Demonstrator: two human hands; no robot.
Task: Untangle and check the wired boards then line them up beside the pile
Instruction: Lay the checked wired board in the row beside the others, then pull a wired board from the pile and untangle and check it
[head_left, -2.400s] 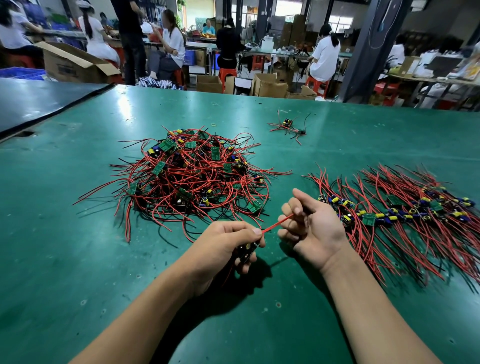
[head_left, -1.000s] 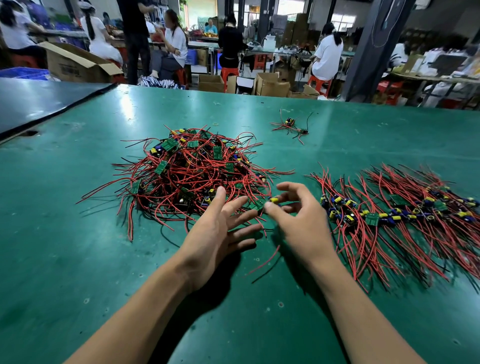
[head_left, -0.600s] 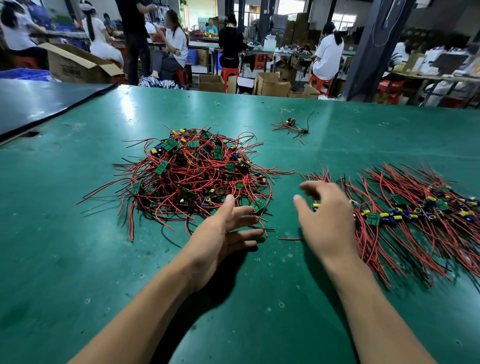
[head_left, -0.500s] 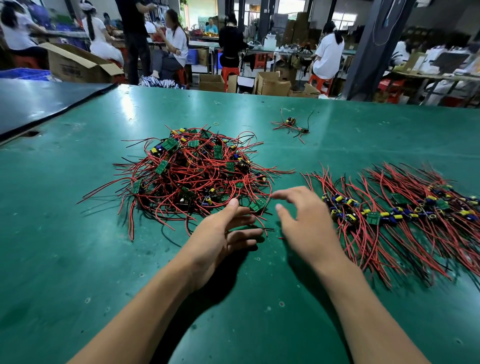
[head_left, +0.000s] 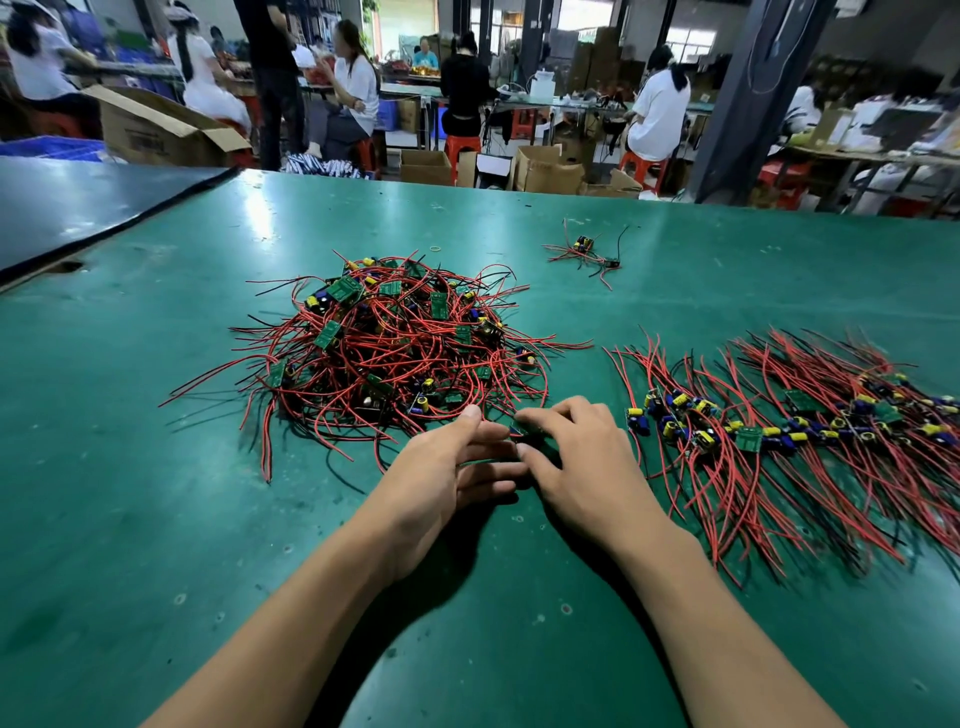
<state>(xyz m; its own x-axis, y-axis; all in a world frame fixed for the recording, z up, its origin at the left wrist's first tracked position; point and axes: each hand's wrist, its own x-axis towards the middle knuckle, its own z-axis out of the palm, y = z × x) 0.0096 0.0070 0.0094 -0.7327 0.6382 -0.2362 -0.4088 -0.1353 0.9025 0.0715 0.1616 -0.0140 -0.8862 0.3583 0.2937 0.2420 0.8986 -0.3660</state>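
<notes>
Both hands meet at the middle of the green table (head_left: 156, 519), right at the near edge of the pile (head_left: 395, 353) of tangled boards with red and black leads. The right hand (head_left: 576, 457) has its fingers curled, forefinger and thumb pinching a small green board (head_left: 525, 432) that sits at the 5 o'clock rim of the pile. The board is mostly hidden by the fingertips, so whether its wires are free of the tangle I cannot tell. The left hand (head_left: 447, 467) lies just beside it at 9 o'clock, fingers straight and loosely spread, thumb stretched up toward the wires, gripping nothing. Its fingertips come close to the right thumb and may be touching it.

From the hands, the pile spreads toward 11 o'clock, a round heap with leads sticking out all ways. At 3 o'clock runs the row (head_left: 779, 426) of boards already lined up, components in a band and leads fanned toward 12 and 6 o'clock, with the row apart from the pile. A stray cluster (head_left: 584, 254) of wired boards sits alone at 1 o'clock, farther up the table, and a rubber band (head_left: 435, 248) lies just past the pile at 12 o'clock.

A dark tabletop (head_left: 78, 197) adjoins at 10 o'clock. Beyond the far edge are cardboard boxes (head_left: 545, 169) and people (head_left: 657, 104) at benches
</notes>
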